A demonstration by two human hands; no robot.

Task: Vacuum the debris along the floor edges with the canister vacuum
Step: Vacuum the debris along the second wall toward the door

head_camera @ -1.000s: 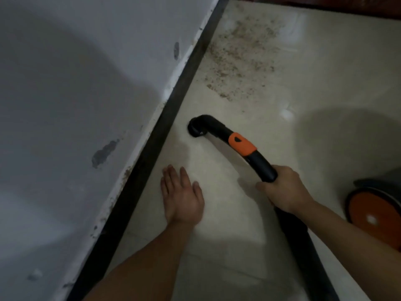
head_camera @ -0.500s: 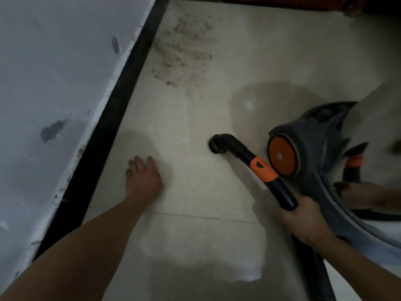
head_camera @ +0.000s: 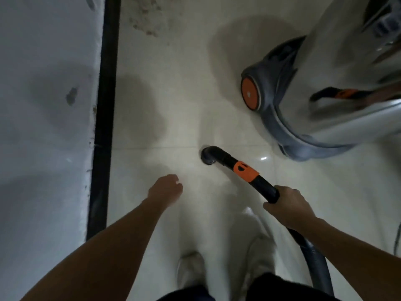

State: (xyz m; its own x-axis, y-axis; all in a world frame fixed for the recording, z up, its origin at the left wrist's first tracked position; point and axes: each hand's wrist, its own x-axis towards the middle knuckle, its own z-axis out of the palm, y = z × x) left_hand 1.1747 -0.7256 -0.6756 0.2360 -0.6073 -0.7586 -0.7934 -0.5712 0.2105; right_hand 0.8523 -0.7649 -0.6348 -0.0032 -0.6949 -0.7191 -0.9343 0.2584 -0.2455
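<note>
My right hand (head_camera: pixel 288 206) grips the black vacuum hose handle (head_camera: pixel 263 187) just behind its orange collar (head_camera: pixel 245 171). The round nozzle end (head_camera: pixel 207 156) points down at the pale floor tiles. My left hand (head_camera: pixel 166 190) hangs above the floor with loosely curled fingers and holds nothing. The canister vacuum (head_camera: pixel 321 101), steel drum on a grey base with an orange wheel (head_camera: pixel 249 93), stands at the right. Brown debris (head_camera: pixel 149 16) lies on the floor at the top, beside the black skirting strip (head_camera: pixel 106 118).
A grey-white wall (head_camera: pixel 43 127) with chipped spots fills the left side. My two white shoes (head_camera: pixel 191 270) stand at the bottom on the tiles. The hose (head_camera: pixel 312 257) runs down past my right arm. A thin cable (head_camera: pixel 397 237) shows at the right edge.
I have risen from a crouch; my left hand lifted off the floor and its fingers curled. The nozzle has drawn back from the wall edge, and the canister has come into view at right.
</note>
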